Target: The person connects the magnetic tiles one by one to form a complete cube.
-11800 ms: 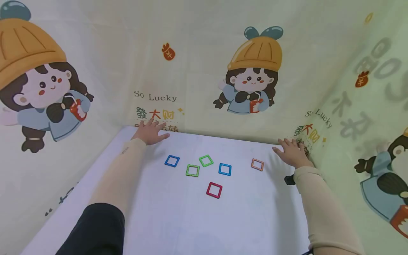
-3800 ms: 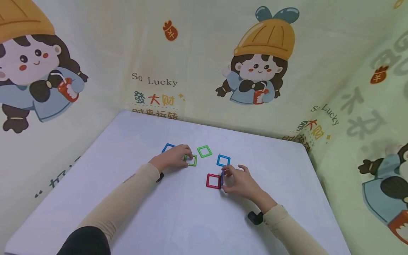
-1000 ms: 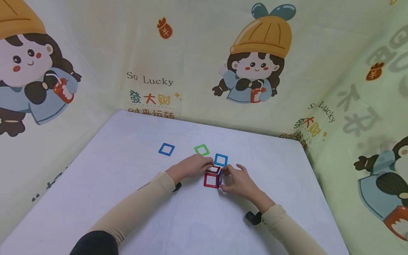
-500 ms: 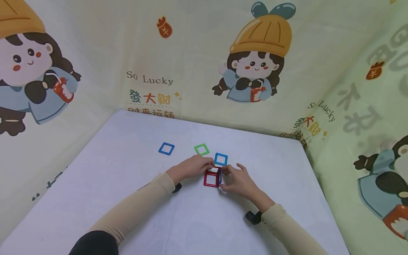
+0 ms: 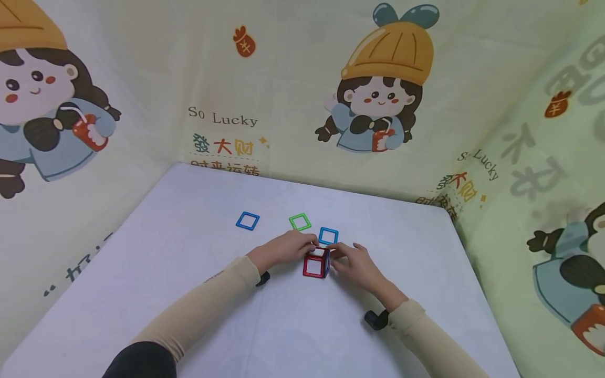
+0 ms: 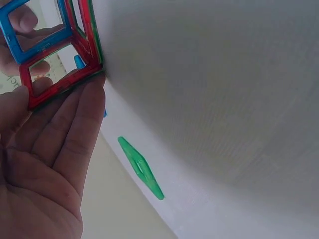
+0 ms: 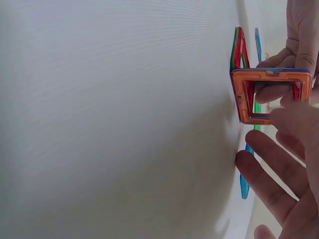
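Square frame-shaped magnetic tiles, several with a different colour on each face, are grouped mid-table. One red tile (image 5: 305, 266) lies flat. Along its far side a second red tile (image 6: 65, 82), green on the back, stands tilted up; my left hand (image 5: 283, 247) pinches it, thumb on the red face and straight fingers behind. At the right side a blue tile (image 5: 327, 262) stands on edge; its outer orange face (image 7: 241, 99) shows in the right wrist view. My right hand (image 5: 356, 265) is beside it, fingers spread, a blurred fingertip overlapping its lower corner.
Behind the group a green tile (image 5: 297, 215) and a blue tile (image 5: 320, 235) lie flat on the white table (image 5: 283, 325). Another blue tile (image 5: 240, 219) lies farther left. A printed cloth wall (image 5: 293, 126) borders the table's back and sides.
Both hands have come forward from the back edge. The orange-and-blue tile and a green-and-red one now stand against the flat red tile. My right thumb has just left the upright tile's lower edge.
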The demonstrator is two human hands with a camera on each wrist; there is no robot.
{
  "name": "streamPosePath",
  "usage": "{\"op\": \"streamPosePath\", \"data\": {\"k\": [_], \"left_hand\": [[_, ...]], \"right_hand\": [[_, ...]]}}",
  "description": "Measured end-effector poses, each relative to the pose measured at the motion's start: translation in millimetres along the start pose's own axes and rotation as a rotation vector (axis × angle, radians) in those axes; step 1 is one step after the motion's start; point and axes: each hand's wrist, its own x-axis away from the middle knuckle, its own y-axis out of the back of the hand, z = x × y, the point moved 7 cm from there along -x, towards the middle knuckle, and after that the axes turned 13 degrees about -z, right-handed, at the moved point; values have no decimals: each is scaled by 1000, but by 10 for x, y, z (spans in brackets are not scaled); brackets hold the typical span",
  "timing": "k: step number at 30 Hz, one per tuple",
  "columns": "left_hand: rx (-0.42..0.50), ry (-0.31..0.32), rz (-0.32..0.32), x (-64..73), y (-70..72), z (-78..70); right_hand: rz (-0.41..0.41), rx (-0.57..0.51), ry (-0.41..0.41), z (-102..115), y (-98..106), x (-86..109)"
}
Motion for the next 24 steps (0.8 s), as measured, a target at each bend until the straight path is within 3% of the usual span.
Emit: {"op": "streamPosePath", "data": {"k": [5,24], "left_hand": [[-3,12,15,-10,-2,18],[84,7,58,-29,21,52]], "right_hand": [[-39,-61,-4,3,12,-68],[-44,-74,-11,9,-19,-108]]}}
